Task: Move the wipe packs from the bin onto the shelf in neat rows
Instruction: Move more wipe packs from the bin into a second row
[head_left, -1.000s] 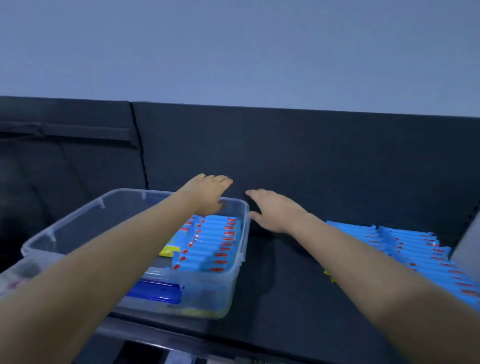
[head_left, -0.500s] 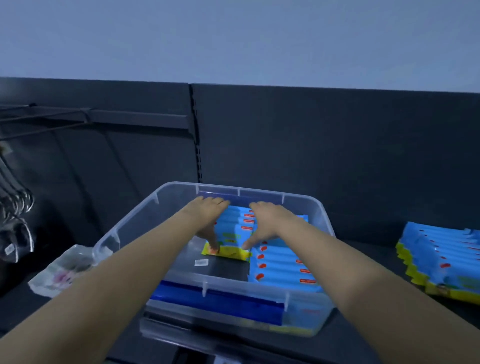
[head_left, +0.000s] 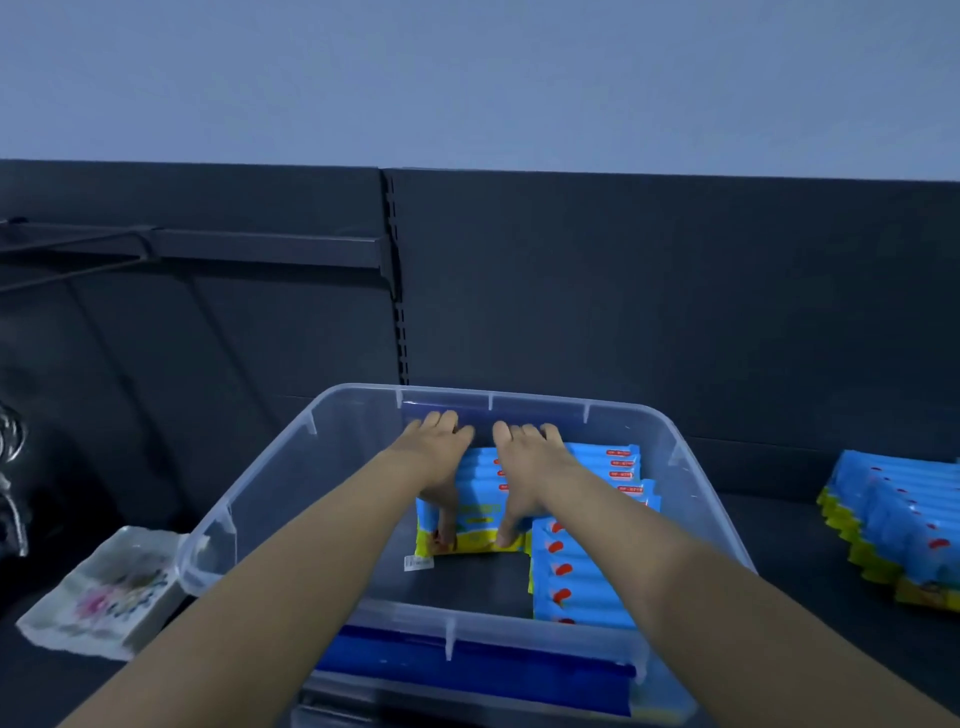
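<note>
While both hands reach into the bin (head_left: 249, 499), left hand (head_left: 436, 457) and right hand (head_left: 524, 462) clasp a row of wipe packs (head_left: 475, 512) from each end.

Since 1 second ago I've brought both hands off the bin's far rim and the shelf and down inside the clear bin (head_left: 249, 499). My left hand (head_left: 439, 457) and right hand (head_left: 524, 467) now flank the back row of wipe packs (head_left: 480, 499), thumbs pressed on its front pack.
</note>
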